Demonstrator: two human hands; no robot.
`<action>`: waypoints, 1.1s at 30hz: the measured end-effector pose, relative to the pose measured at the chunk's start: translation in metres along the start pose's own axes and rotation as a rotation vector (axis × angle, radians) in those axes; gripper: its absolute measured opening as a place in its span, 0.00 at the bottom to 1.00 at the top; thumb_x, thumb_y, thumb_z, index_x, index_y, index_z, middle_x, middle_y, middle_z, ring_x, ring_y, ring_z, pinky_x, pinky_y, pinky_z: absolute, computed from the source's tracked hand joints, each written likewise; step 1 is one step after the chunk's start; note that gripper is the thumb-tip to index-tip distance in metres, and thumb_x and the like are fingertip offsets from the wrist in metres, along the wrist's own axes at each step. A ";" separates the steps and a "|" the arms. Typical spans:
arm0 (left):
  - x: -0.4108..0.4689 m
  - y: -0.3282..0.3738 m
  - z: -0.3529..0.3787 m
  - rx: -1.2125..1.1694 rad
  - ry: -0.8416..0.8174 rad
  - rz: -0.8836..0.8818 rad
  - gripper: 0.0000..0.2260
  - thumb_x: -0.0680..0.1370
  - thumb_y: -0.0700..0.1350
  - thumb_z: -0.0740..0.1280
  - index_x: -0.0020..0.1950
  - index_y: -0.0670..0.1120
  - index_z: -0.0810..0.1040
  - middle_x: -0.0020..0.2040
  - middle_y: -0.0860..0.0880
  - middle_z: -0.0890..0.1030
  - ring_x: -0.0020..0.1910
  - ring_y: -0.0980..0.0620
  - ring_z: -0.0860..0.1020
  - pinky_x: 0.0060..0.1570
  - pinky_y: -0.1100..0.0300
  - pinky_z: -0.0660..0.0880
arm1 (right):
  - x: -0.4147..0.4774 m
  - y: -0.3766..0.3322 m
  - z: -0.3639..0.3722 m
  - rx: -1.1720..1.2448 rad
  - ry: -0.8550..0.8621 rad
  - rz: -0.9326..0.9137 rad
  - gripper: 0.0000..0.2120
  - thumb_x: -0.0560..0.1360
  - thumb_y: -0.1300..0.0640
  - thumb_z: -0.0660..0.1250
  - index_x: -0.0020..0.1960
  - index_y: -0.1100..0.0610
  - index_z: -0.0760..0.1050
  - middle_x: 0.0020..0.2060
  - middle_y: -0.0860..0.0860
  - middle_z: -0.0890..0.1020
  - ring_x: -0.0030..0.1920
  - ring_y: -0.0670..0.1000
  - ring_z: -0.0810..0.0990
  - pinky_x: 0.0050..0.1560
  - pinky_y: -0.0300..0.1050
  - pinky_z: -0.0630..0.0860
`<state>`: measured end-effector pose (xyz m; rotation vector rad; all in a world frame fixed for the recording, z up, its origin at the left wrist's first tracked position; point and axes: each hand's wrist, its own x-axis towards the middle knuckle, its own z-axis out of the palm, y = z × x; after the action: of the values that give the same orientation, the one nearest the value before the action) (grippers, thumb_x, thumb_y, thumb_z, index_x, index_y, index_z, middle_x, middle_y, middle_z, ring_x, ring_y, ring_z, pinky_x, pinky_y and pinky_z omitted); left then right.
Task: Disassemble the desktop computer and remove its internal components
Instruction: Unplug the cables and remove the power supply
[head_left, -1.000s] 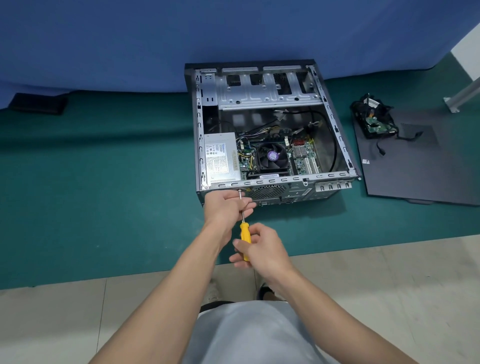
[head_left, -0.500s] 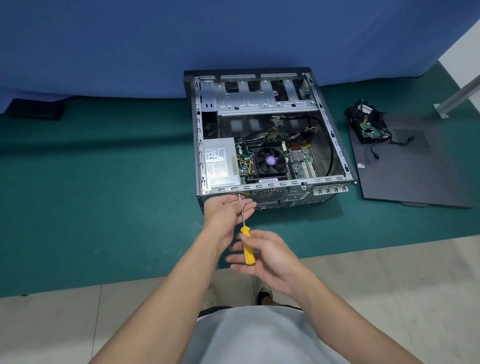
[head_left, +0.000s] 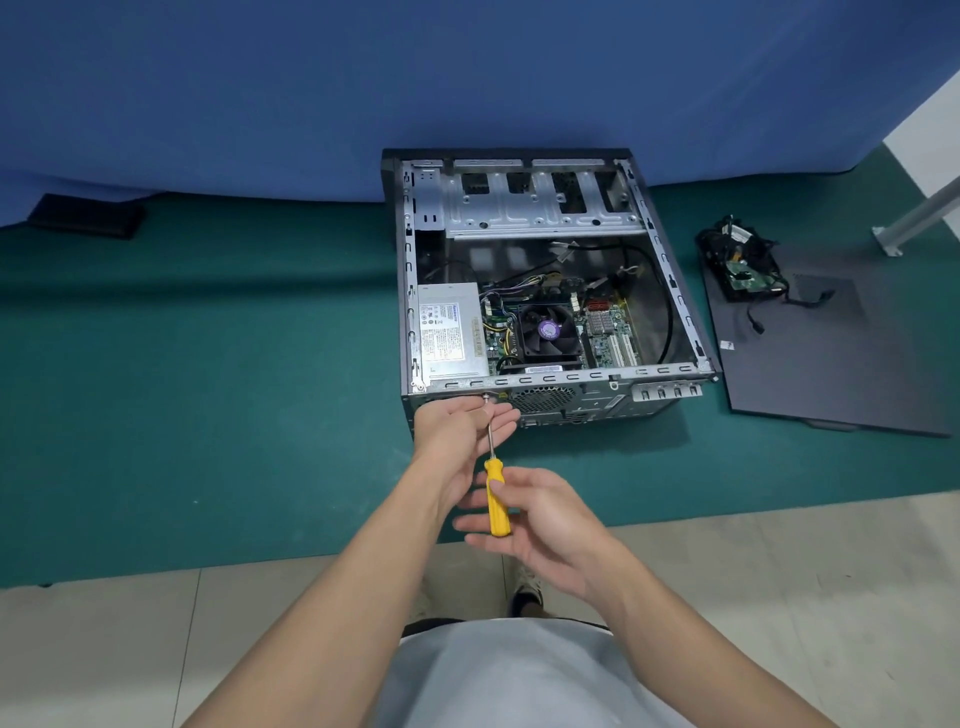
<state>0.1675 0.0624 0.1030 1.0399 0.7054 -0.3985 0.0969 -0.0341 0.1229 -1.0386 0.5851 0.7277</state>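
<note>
The open desktop case (head_left: 670, 291) lies on its side on the green mat. Inside I see the grey power supply (head_left: 451, 332), the black CPU fan (head_left: 549, 330) and the green motherboard (head_left: 610, 332). A yellow-handled screwdriver (head_left: 497, 501) points at a screw (head_left: 486, 398) on the case's rear panel, near the power supply. My left hand (head_left: 460, 426) is palm-up under the metal shaft beside the screw, fingers spread. My right hand (head_left: 540, 512) holds the yellow handle loosely between thumb and fingers.
The removed black side panel (head_left: 831, 364) lies right of the case, with a taken-out drive and cables (head_left: 743, 265) on its far end. A blue curtain (head_left: 311, 93) hangs behind. A black flat object (head_left: 85, 215) sits far left. Pale floor tiles (head_left: 104, 649) are near me.
My right hand has loosened from a closed grip on the handle to spread fingers, turning the screwdriver. My left hand's fingers have flattened under the shaft. The camera moved slightly.
</note>
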 end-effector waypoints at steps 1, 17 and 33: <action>0.001 -0.001 0.000 -0.010 0.003 -0.002 0.04 0.78 0.28 0.62 0.47 0.34 0.74 0.42 0.36 0.83 0.39 0.44 0.85 0.38 0.59 0.82 | 0.000 0.002 0.001 -0.065 0.045 -0.028 0.06 0.81 0.64 0.58 0.54 0.65 0.73 0.43 0.60 0.80 0.39 0.57 0.82 0.39 0.48 0.81; 0.006 -0.013 -0.003 0.369 0.098 0.233 0.03 0.76 0.37 0.70 0.46 0.39 0.84 0.35 0.47 0.85 0.38 0.50 0.85 0.41 0.58 0.82 | 0.009 0.003 -0.039 -0.894 0.481 -0.078 0.07 0.73 0.64 0.62 0.39 0.54 0.70 0.34 0.52 0.78 0.39 0.56 0.77 0.39 0.47 0.71; -0.009 0.000 0.052 1.217 -0.270 1.131 0.04 0.77 0.38 0.69 0.46 0.41 0.84 0.35 0.45 0.83 0.32 0.44 0.79 0.35 0.50 0.76 | 0.000 -0.075 -0.057 -0.311 0.597 -0.522 0.04 0.72 0.58 0.72 0.39 0.53 0.82 0.33 0.49 0.84 0.33 0.45 0.78 0.38 0.46 0.69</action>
<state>0.1787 0.0159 0.1263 2.2540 -0.5529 0.0971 0.1493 -0.1097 0.1413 -1.6390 0.6762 0.0305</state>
